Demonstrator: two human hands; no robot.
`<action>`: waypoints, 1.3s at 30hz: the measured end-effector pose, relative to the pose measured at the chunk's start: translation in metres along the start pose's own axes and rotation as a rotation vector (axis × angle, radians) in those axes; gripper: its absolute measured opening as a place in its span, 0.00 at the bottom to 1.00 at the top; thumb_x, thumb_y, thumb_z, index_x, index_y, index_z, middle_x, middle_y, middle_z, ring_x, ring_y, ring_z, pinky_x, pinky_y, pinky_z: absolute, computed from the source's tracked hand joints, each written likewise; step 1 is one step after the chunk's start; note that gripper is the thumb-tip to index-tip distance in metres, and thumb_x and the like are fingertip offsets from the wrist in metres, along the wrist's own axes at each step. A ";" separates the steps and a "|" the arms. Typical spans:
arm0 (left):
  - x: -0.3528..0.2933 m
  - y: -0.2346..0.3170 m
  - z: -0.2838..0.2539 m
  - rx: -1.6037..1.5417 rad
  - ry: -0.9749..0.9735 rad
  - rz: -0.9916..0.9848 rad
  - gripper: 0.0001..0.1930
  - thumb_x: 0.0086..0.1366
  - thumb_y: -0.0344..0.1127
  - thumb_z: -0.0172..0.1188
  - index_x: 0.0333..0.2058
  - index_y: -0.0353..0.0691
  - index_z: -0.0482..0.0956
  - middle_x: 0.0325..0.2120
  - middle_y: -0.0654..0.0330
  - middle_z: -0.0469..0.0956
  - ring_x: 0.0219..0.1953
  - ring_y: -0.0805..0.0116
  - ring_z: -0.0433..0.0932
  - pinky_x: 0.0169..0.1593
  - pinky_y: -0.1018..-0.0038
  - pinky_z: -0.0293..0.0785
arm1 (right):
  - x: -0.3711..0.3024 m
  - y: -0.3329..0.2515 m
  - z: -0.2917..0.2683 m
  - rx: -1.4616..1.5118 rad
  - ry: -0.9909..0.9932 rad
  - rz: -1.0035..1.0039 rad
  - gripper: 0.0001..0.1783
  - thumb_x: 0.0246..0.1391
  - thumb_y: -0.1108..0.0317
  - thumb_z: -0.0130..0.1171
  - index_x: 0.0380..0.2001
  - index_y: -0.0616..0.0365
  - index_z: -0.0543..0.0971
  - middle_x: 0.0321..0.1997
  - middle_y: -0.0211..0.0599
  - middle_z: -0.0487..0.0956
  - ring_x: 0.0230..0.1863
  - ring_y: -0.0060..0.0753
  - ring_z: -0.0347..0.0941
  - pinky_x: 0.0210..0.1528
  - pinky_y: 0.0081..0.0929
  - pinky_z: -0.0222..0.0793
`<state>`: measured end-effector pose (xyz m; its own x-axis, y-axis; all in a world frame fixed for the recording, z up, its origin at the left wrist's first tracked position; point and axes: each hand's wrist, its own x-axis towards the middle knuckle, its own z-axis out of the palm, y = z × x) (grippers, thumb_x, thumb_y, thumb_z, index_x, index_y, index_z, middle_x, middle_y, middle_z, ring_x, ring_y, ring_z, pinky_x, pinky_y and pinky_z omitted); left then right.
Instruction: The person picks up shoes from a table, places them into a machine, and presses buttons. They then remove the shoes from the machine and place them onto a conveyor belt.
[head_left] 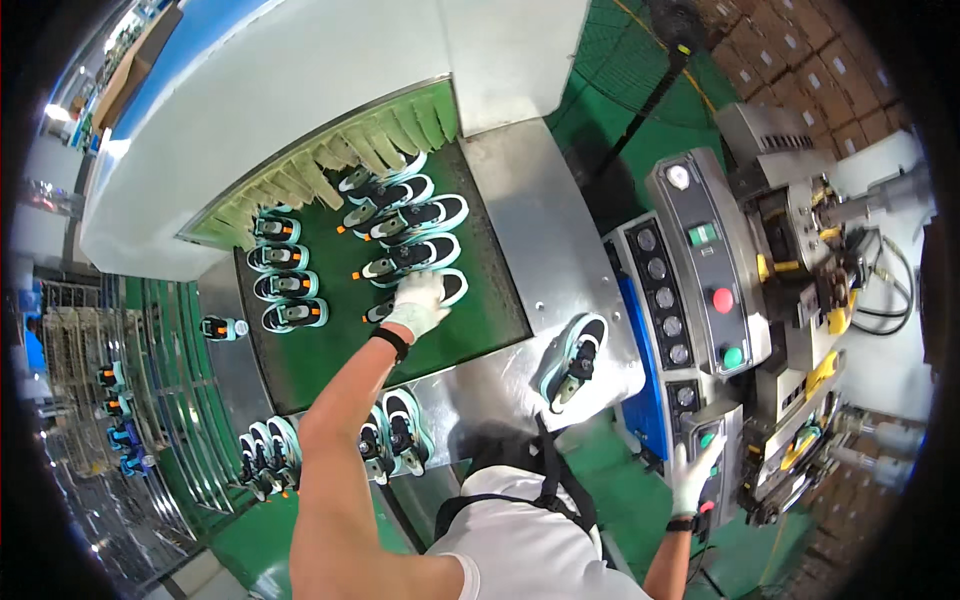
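My left hand (420,303), in a white glove, reaches over the green conveyor belt (345,350). Its fingers close over the nearest sneaker (455,287) of the right-hand row, a dark one with a pale mint sole; the fingertips are partly hidden. My right hand (690,478), also gloved, is at the machine's lower control panel (710,462). Its fingers are spread beside a green button (707,440); whether they press it I cannot tell. Between the belt and the machine, a single sneaker (575,365) lies on the metal table (500,375).
A second row of sneakers (290,285) runs along the belt's left side. Green flaps (370,150) hang at the white tunnel's mouth. More sneakers (405,430) stand on the near metal edge. Left is a roller rack (185,390); right, a machine with a red button (722,299).
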<state>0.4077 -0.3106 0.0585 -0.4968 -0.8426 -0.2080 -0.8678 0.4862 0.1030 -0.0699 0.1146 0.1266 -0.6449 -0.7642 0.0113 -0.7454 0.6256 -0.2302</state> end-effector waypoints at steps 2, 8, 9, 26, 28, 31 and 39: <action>0.006 -0.036 0.050 0.152 -0.173 -0.161 0.28 0.49 0.42 0.74 0.48 0.43 0.75 0.45 0.53 0.77 0.45 0.55 0.80 0.45 0.63 0.79 | -0.015 -0.018 0.013 0.125 -0.085 0.030 0.50 0.53 0.69 0.66 0.70 0.71 0.47 0.76 0.65 0.45 0.78 0.57 0.40 0.77 0.43 0.38; 0.014 -0.046 0.037 -0.019 -0.279 -0.079 0.31 0.49 0.47 0.75 0.47 0.41 0.73 0.47 0.51 0.73 0.48 0.51 0.78 0.50 0.59 0.78 | -0.050 -0.061 0.057 0.290 -0.414 0.250 0.48 0.53 0.65 0.68 0.69 0.72 0.53 0.73 0.62 0.55 0.76 0.51 0.50 0.75 0.36 0.45; 0.001 -0.047 0.022 -0.097 -0.298 -0.118 0.30 0.49 0.48 0.74 0.47 0.40 0.73 0.46 0.49 0.74 0.49 0.48 0.77 0.51 0.55 0.76 | -0.046 -0.087 0.053 0.299 -0.462 0.233 0.47 0.54 0.64 0.68 0.68 0.72 0.54 0.73 0.60 0.57 0.75 0.49 0.51 0.75 0.34 0.47; 0.002 0.266 -0.199 -1.088 -0.132 0.789 0.32 0.57 0.31 0.66 0.60 0.32 0.69 0.59 0.49 0.71 0.60 0.56 0.72 0.62 0.64 0.68 | 0.032 -0.186 -0.057 2.090 -0.702 0.071 0.43 0.54 0.53 0.67 0.68 0.60 0.62 0.68 0.35 0.68 0.66 0.28 0.65 0.67 0.31 0.61; 0.018 0.304 -0.220 -1.137 0.047 0.812 0.31 0.57 0.26 0.64 0.61 0.33 0.69 0.59 0.50 0.70 0.61 0.56 0.71 0.63 0.64 0.69 | 0.045 -0.161 -0.095 2.237 -0.567 0.169 0.51 0.45 0.57 0.74 0.69 0.57 0.60 0.66 0.33 0.70 0.65 0.27 0.67 0.67 0.30 0.62; 0.046 0.353 -0.239 -1.090 0.139 0.796 0.29 0.59 0.22 0.61 0.61 0.33 0.69 0.59 0.50 0.70 0.61 0.58 0.71 0.62 0.64 0.71 | 0.049 -0.098 -0.106 2.206 -0.359 0.238 0.51 0.45 0.59 0.75 0.69 0.57 0.59 0.64 0.34 0.73 0.62 0.29 0.71 0.65 0.33 0.66; 0.247 0.505 -0.231 -0.560 0.217 0.861 0.27 0.65 0.38 0.60 0.59 0.29 0.68 0.55 0.41 0.72 0.58 0.46 0.71 0.61 0.62 0.68 | 0.075 -0.006 -0.110 2.418 -0.041 0.244 0.48 0.44 0.75 0.68 0.70 0.55 0.60 0.64 0.38 0.72 0.63 0.36 0.70 0.65 0.38 0.66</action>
<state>-0.1565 -0.3264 0.2835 -0.8933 -0.3134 0.3223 -0.0751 0.8108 0.5805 -0.1325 0.0708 0.2357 -0.6288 -0.7569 -0.1783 0.7346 -0.5030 -0.4554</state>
